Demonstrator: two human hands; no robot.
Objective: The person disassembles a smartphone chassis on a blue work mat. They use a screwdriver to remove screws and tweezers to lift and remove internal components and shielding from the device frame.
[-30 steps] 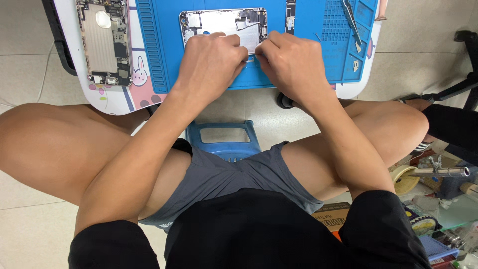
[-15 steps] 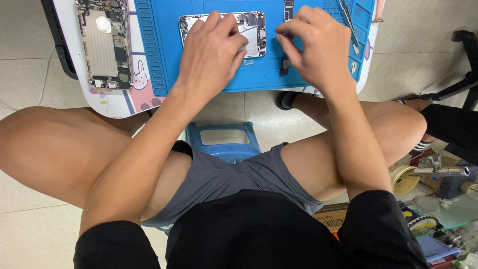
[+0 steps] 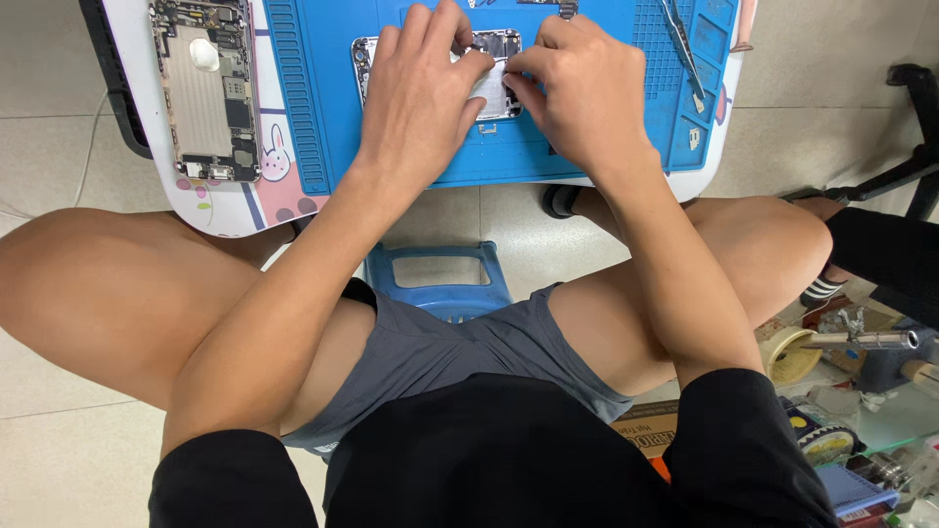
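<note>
Plainly, both hands were at work over an opened phone body [image 3: 494, 73] that lay flat on a blue repair mat [image 3: 323, 98], the mat itself spread across a small white tabletop [image 3: 210, 210]. The left hand [image 3: 421, 98] rested palm down over the left part of the phone, fingers curled loosely and pressing on it; whether anything was pinched under those fingers could not be told. The right hand [image 3: 582, 93] was bent in from the other side, thumb and forefinger drawn close together at the middle of the shell, seemingly nipping a small part or tool too hidden to name. Judged from its bare metal frame and exposed innards, the phone would handle as light, stiff and thin, yet fragile inside, so it looked best steadied by its outer edges and pressed flat rather than gripped across the circuitry. The mat looked soft and grippy, likely to keep the shell from sliding. Along the mat's right side ran small moulded compartments [image 3: 699, 132]; one seemed to hold a tiny pale piece, though it was too small to identify, and a pair of metal tweezers [image 3: 682, 49] lay across that area. A second opened phone [image 3: 202, 93], with its board and battery area showing, lay well apart on the tabletop's left end.
</note>
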